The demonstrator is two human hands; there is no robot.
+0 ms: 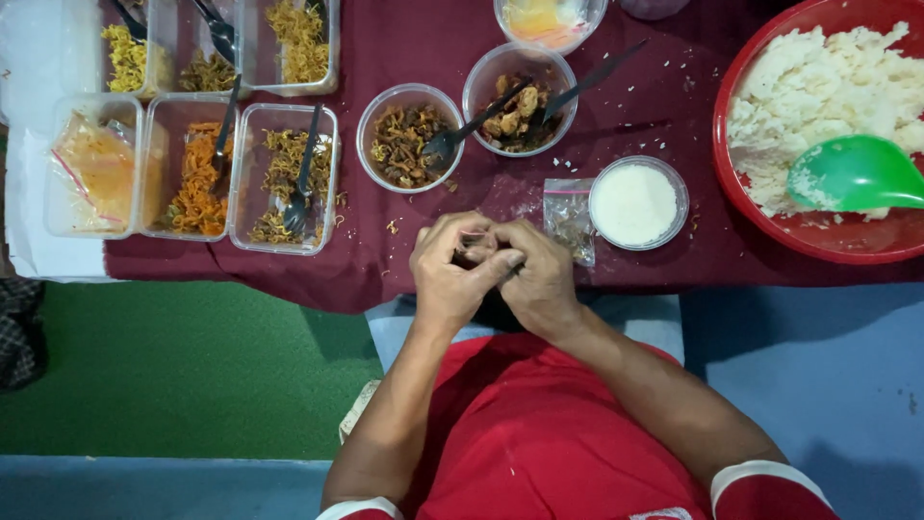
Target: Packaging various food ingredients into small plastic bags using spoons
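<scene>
Both hands pinched together over a small item at the near edge of the worktop.

I see my left hand (448, 273) and right hand (536, 279) pressed against each other, fingers curled narrow around something small between the fingertips; it is too hidden for me to tell what it is. Just beyond the right hand lies a small clear zip bag (570, 217) with dark contents, and beside that a round tub of white grains (635, 202). Past the left hand stands a round tub of brown fried bits (404, 140) with a black spoon (472, 130) leaning in. Far to the right of my right hand sits a red bowl (770, 207) of white rice with a green scoop (852, 173). Well off to the left are rectangular tubs of shredded toppings (284, 178) on the maroon worktop (654, 106).
</scene>
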